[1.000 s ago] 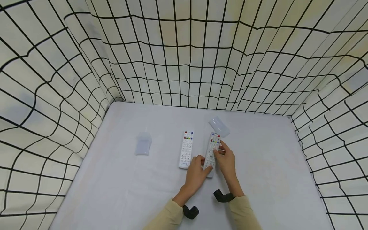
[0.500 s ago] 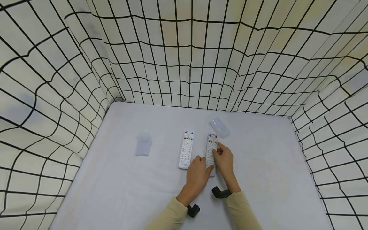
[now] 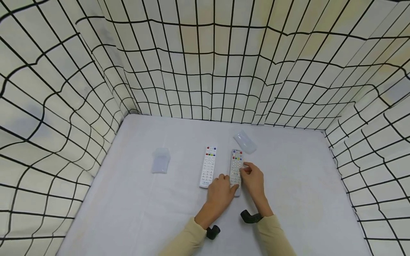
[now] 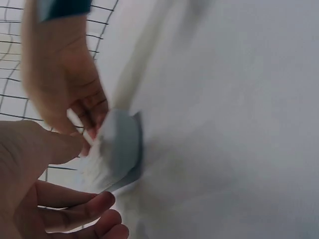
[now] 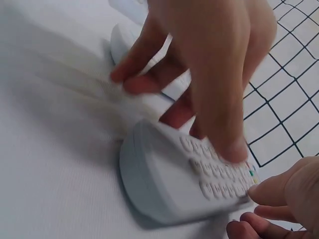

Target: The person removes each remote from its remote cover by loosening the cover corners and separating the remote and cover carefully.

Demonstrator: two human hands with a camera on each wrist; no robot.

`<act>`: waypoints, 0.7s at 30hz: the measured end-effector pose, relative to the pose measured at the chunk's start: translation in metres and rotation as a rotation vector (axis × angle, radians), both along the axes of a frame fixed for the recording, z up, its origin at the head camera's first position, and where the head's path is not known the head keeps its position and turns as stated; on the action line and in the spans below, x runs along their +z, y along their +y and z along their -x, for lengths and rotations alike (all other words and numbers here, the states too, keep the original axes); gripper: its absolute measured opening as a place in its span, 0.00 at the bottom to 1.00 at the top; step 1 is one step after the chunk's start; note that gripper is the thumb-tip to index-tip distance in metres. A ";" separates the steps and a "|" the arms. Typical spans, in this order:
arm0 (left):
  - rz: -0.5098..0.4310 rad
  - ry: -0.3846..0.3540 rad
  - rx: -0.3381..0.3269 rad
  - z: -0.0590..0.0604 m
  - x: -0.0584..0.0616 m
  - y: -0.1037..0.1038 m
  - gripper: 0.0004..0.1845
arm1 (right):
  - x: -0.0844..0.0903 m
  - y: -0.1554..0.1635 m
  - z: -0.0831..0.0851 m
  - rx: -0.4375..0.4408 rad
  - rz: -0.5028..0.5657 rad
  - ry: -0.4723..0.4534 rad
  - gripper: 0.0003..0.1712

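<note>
A remote control (image 3: 235, 165) with rows of pale buttons and several coloured ones lies between both hands. My left hand (image 3: 221, 192) holds its near end, thumb over the button face and fingers along the left side. With thumb and forefinger, my right hand (image 3: 254, 177) pinches at its right edge, about halfway up. In the right wrist view, the smooth near end of the remote control (image 5: 154, 174) shows; the left hand (image 5: 214, 64) reaches over it and the right hand (image 5: 294, 194) is at its side. A second white remote control (image 3: 208, 167) lies just left.
A translucent plastic sleeve (image 3: 245, 141) lies behind the held remote control. Another translucent sleeve (image 3: 161, 160) is farther left on the white tabletop (image 3: 134, 213). White walls with a black grid (image 3: 198, 64) rise at the back and both sides.
The held remote control has turned slightly, its far end swinging left. My right thumb has drawn back from its button face to its right edge; the left hand stays at the near end.
</note>
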State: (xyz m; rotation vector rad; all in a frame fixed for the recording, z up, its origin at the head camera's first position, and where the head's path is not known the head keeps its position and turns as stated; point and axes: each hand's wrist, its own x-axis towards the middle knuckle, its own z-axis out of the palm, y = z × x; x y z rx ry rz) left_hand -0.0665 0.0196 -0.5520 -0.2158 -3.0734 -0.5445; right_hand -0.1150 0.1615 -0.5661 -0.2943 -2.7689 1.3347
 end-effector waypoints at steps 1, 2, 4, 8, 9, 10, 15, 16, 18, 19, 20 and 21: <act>-0.008 -0.006 -0.009 0.000 0.004 -0.004 0.26 | 0.000 0.003 -0.001 0.002 -0.007 -0.004 0.19; -0.019 -0.005 -0.019 0.001 0.008 -0.009 0.26 | 0.001 0.006 -0.002 0.004 -0.013 -0.012 0.18; -0.029 -0.001 -0.043 0.001 0.016 -0.021 0.26 | 0.002 0.013 -0.004 0.011 -0.032 -0.031 0.16; -0.026 0.025 -0.086 0.005 0.032 -0.054 0.26 | 0.007 0.032 -0.008 0.023 -0.085 -0.049 0.14; -0.014 0.033 -0.092 0.006 0.036 -0.064 0.26 | 0.009 0.037 -0.009 0.029 -0.097 -0.045 0.13; -0.005 0.045 -0.095 0.008 0.040 -0.074 0.26 | 0.011 0.043 -0.011 0.036 -0.105 -0.036 0.13; 0.071 0.217 -0.134 0.017 0.046 -0.134 0.25 | 0.024 0.077 -0.019 0.067 -0.150 0.006 0.13; 0.085 0.265 -0.147 0.019 0.046 -0.147 0.24 | 0.027 0.084 -0.020 0.073 -0.160 0.012 0.12; 0.109 0.356 -0.171 0.023 0.047 -0.171 0.24 | 0.033 0.098 -0.022 0.088 -0.188 0.023 0.12; 0.124 0.392 -0.182 0.024 0.049 -0.183 0.24 | 0.036 0.105 -0.023 0.095 -0.201 0.031 0.12; 0.139 0.426 -0.190 0.025 0.051 -0.195 0.24 | 0.038 0.111 -0.024 0.105 -0.217 0.037 0.13; 0.152 0.456 -0.198 0.026 0.054 -0.207 0.25 | 0.041 0.117 -0.025 0.112 -0.230 0.043 0.13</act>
